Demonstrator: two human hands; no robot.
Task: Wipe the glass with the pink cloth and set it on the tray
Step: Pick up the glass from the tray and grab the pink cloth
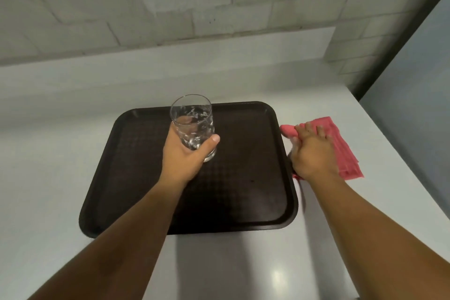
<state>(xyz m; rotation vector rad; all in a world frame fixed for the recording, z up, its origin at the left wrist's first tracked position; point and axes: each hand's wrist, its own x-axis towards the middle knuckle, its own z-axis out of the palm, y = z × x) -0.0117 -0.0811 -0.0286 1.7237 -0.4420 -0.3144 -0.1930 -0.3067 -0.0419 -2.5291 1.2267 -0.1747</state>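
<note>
A clear drinking glass (192,122) is held upright over the dark brown tray (243,190), with my left hand (185,156) wrapped around its lower part. I cannot tell whether its base touches the tray. The folded pink cloth (341,148) lies on the white counter just right of the tray. My right hand (311,151) rests flat on top of the cloth with fingers spread, and one corner of the cloth pokes out beside the thumb.
The white counter (60,178) runs left and toward me. A white brick wall (170,7) rises behind it. The counter's right edge (401,153) drops off close beyond the cloth.
</note>
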